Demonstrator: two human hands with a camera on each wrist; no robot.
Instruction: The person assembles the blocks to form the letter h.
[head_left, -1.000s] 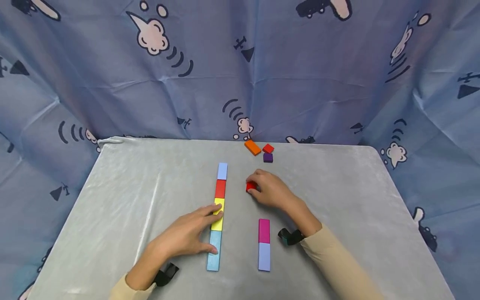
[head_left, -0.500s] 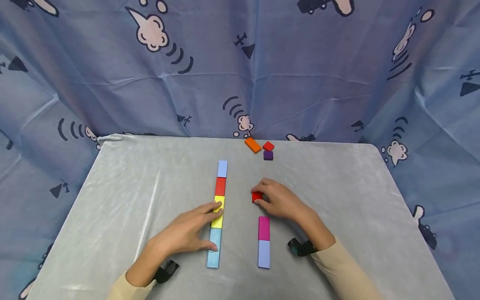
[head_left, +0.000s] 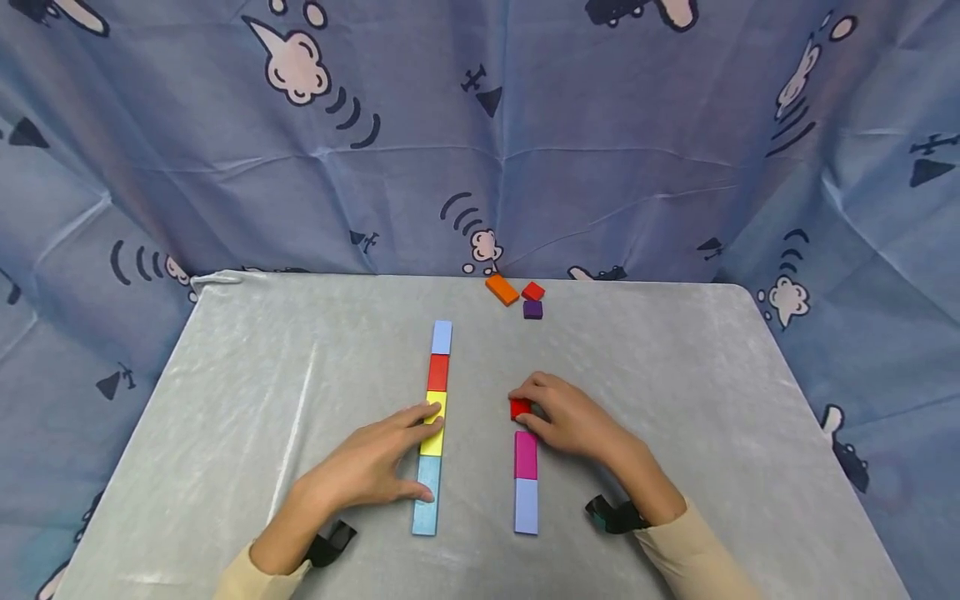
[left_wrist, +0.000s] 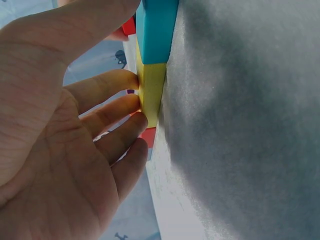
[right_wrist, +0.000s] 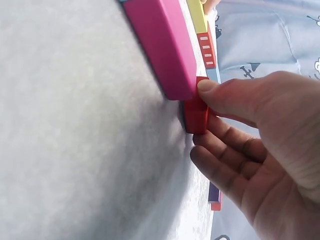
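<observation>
My right hand pinches a small red block between thumb and fingers. Just beyond the near end of that block lies a magenta block, which joins a periwinkle block end to end. In the right wrist view the red block sits right at the magenta block's end. My left hand rests on the left row, its fingertips at a yellow block and thumb on a light blue block. Farther along that row are another red block and a periwinkle block.
At the back edge of the grey-covered table lie an orange block, a small red block and a purple block. A blue patterned curtain hangs behind and along both sides.
My right hand has brought the red block toward me and slightly right, up to the far end of the magenta block. My left hand has stayed in place on the row.
</observation>
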